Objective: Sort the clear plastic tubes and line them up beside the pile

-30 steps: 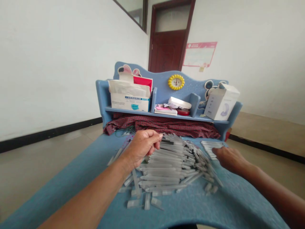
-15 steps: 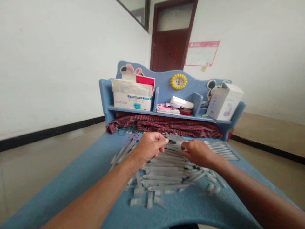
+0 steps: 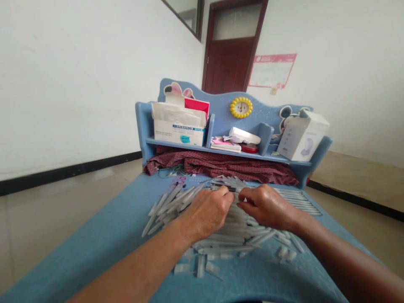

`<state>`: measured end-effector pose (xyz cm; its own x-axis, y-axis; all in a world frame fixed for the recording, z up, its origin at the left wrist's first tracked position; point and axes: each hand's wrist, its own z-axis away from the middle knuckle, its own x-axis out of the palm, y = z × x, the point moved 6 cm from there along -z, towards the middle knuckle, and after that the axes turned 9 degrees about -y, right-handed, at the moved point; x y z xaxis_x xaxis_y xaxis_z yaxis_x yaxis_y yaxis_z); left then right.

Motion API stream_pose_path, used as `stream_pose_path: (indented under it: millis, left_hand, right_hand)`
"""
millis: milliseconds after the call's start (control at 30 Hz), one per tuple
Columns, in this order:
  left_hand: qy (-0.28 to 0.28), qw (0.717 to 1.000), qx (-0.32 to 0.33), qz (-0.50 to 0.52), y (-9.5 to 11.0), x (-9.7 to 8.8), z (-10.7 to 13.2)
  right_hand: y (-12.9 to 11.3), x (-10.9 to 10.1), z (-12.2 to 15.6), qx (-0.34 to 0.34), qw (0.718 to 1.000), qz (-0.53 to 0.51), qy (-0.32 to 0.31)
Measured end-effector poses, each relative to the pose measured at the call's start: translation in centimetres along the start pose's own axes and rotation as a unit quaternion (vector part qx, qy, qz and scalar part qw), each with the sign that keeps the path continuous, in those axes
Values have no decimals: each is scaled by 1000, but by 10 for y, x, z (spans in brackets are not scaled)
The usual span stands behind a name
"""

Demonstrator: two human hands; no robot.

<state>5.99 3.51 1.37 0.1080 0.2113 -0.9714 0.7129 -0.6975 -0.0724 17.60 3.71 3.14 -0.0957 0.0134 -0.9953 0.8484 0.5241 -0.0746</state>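
A heap of translucent whitish pen barrels point(image 3: 217, 243), some with dark ends, is spread over the middle of the blue desk point(image 3: 104, 235). My left hand point(image 3: 211, 210) is closed above the heap, knuckles up; its fingertips are hidden, so what it holds cannot be made out. Close by on the right, my right hand point(image 3: 261, 204) has thumb and fingers bent together in a pinch, and anything in it is too small to name. A dark pen part point(image 3: 229, 189) lies just beyond the left knuckles. Short clear caps point(image 3: 200, 266) lie at the near side.
Slim silver-grey rods point(image 3: 299, 201) lie in a row at the right. A checked cloth point(image 3: 214, 166) is bunched under the shelf point(image 3: 186, 145). On it stand a mask box point(image 3: 178, 130), a white carton point(image 3: 303, 136) and a red tin point(image 3: 249, 148). Small whitish pieces point(image 3: 286, 254) sit near right.
My left hand has moved right and slightly down, turning knuckles up, closer to my right hand. The right hand remains about where it was. The view has shifted slightly.
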Motion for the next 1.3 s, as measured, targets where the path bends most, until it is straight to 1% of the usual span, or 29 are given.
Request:
stream_pose_path:
  millis: [67, 133, 200, 300, 400, 500, 600, 733, 900, 1000, 1133, 1300]
  left_hand:
    - [-17, 999, -22, -28, -3, 0, -1]
    - [-22, 998, -52, -33, -10, -2, -2]
    - [-22, 996, -85, -28, -17, -4, -2]
    - [-19, 993, -120, -15, -25, -5, -1]
    - [-13, 992, -124, -14, -26, -5, -1]
    - [-10, 992, -127, -20, -26, -6, -1]
    - [-12, 990, -141, -18, -29, -6, -1]
    - [-13, 988, -155, -22, -34, -6, -1]
    - [-16, 982, -187, -32, -45, -7, 1]
    - [-17, 980, -197, -36, -50, -6, 0]
    - [-18, 980, -196, -41, -50, -1, -1]
    - [-19, 985, -167, -44, -42, 1, -4]
  right_hand:
    - [2, -6, -5, -21, 998, -53, 7]
    - [13, -10, -13, -9, 997, -73, 7]
    - [28, -9, -25, 35, 999, -28, -2]
    - [46, 1, -41, 88, 994, 59, -35]
    - [52, 13, -52, 101, 989, 84, -63]
    - [52, 20, -54, 106, 986, 102, -78]
    - [49, 19, -52, 103, 985, 110, -79]
    - [49, 10, -42, 99, 987, 111, -66]
    - [52, -6, -17, 99, 988, 108, -45]
    - [55, -14, -2, 99, 991, 85, -19]
    - [57, -22, 10, 89, 994, 64, 5]
    - [56, -23, 13, 88, 994, 67, 12]
